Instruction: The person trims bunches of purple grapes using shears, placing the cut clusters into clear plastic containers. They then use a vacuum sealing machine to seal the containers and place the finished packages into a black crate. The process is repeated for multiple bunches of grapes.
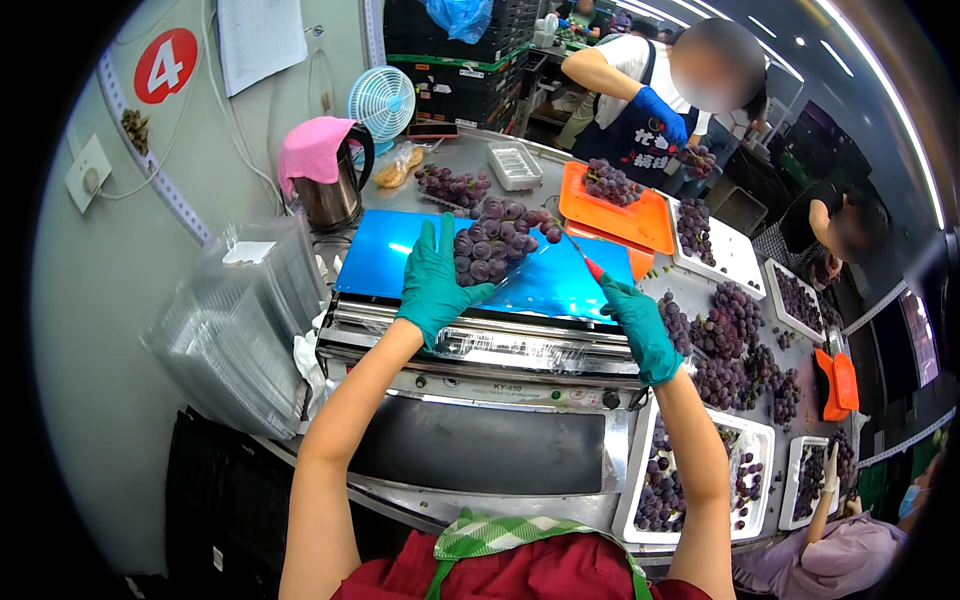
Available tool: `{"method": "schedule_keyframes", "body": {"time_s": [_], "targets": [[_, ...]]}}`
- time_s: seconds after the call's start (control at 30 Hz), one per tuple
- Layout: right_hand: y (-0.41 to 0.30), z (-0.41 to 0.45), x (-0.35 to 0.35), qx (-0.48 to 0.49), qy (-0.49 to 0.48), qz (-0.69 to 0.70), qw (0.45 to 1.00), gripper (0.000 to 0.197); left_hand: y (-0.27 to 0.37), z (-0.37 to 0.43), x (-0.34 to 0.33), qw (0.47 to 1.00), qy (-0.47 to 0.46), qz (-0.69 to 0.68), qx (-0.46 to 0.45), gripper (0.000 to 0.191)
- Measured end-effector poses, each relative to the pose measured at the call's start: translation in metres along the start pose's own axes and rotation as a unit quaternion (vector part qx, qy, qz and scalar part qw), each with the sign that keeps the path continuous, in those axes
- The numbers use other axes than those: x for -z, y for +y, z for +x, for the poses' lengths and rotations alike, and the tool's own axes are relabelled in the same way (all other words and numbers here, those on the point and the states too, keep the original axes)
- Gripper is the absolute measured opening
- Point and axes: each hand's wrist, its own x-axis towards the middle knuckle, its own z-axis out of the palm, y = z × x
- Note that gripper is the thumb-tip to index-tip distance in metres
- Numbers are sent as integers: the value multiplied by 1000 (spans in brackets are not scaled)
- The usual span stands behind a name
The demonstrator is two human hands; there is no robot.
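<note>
A bunch of purple grapes (491,241) rests over the blue plate (375,251) of a film wrapping machine (487,386). My left hand (442,289), in a green glove, lies against the bunch's left side with its fingers spread and the thumb below; whether it grips the bunch is hard to tell. In my right hand (637,319), also gloved in green, is a thin tool with a red handle (593,269). Its narrow tip reaches the small grapes at the bunch's right end; the tip's exact kind cannot be made out.
Clear plastic trays (232,345) are stacked at left, near a steel kettle (328,196) and a blue fan (382,103). An orange tray (656,221) and loose grape bunches (724,322) lie at right, with a white foam tray (765,480) below. Other people work across and along the table.
</note>
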Motion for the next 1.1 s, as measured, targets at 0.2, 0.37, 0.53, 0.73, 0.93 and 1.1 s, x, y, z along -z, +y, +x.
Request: {"method": "schedule_keyframes", "body": {"time_s": [0.2, 0.37, 0.53, 0.73, 0.93, 1.1], "targets": [[2, -1, -11, -69, -10, 46, 996, 53, -8, 5, -10, 997, -50, -61, -9, 115], [4, -2, -10, -96, -49, 121, 987, 51, -8, 4, -10, 996, -50, -79, -1, 113], [0, -1, -6, -119, -69, 194, 971, 46, -9, 3, -10, 994, -43, -99, -18, 113], [9, 8, -8, -141, -128, 314, 930, 47, -9, 3, -11, 993, -48, -103, -19, 113], [17, 15, 4, -180, -199, 313, 911, 53, -6, 3, -12, 994, -53, -94, -14, 112], [-5, -1, -3, -199, -166, 290, 921, 55, -12, 2, -13, 995, -34, -89, -32, 111]]}}
